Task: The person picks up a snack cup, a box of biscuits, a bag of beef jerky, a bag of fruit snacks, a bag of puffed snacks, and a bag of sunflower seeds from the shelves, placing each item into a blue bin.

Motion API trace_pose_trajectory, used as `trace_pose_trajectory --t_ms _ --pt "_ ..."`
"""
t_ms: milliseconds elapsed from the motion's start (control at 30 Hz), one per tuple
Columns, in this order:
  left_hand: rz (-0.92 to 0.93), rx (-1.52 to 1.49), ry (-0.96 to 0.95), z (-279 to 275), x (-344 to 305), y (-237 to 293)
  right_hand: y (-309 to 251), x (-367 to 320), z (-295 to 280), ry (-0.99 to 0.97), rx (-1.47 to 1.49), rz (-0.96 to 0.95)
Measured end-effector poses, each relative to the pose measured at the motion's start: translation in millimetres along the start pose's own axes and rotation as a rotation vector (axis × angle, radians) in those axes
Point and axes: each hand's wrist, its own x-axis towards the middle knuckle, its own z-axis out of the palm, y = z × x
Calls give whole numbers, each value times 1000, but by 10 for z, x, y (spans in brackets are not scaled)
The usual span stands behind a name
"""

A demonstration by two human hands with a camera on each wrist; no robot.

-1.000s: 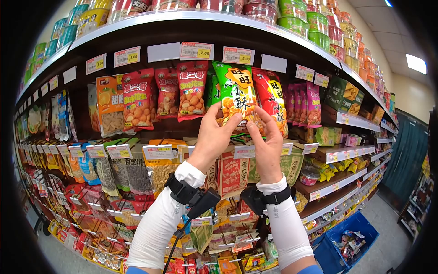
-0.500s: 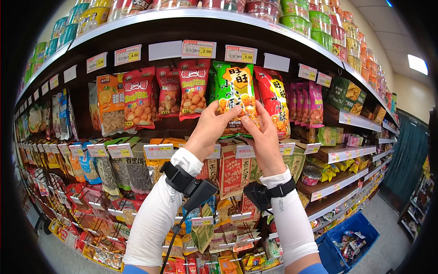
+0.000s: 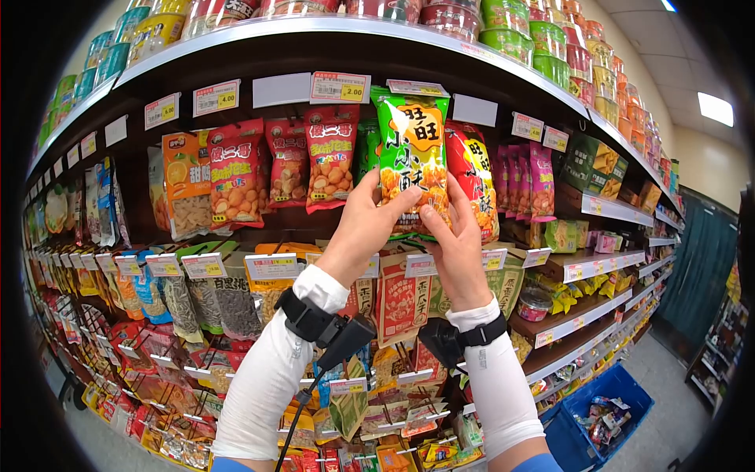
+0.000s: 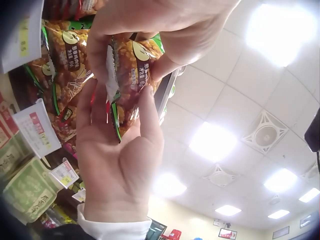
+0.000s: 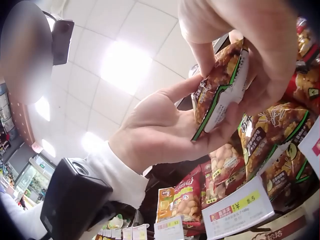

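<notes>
Both hands hold one green snack bag (image 3: pixel 412 149) upright in front of the hanging row in the head view. My left hand (image 3: pixel 368 228) grips its lower left side, thumb on the front and fingers behind. On the lower right side my right hand (image 3: pixel 458 256) grips it the same way. The bag's top reaches a price tag (image 3: pixel 417 88), which tilts upward. More green bags (image 3: pixel 366 153) hang behind and left of it, and red bags (image 3: pixel 472 169) of similar design hang to the right. From below, the left wrist view shows the bag's bottom (image 4: pixel 132 75) between both hands.
Red peanut bags (image 3: pixel 330 161) hang on the left. A shelf edge (image 3: pixel 314 30) with stacked tubs (image 3: pixel 503 39) runs overhead. Lower hooks carry bagged snacks (image 3: pixel 240 303). Stepped shelves (image 3: pixel 602 267) extend right. A blue crate (image 3: pixel 609 421) with packets stands on the floor, lower right.
Both hands have brought the green bag slightly up and nearer, so it stands out from the row. The price tag above it now tilts up; before, it hung facing forward.
</notes>
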Motion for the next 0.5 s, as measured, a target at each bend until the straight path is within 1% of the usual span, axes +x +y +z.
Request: trace_pose_trajectory --t_ms 133,200,267,333,433,500 --pt "-14 25 -11 -12 -236 -66 46 -237 -16 7 -12 29" --pt "-22 49 -2 -5 -354 -111 53 -382 -23 29 0 77" --pt "-59 28 -25 -5 -478 -162 51 -510 -40 30 13 96" --pt "-83 15 -21 -9 -608 -196 42 -642 -91 -9 -18 131" --pt "-223 -71 -45 14 -796 -183 12 -838 -143 14 8 180" --pt "-268 -63 -40 31 -928 -238 17 -974 -217 3 16 212"
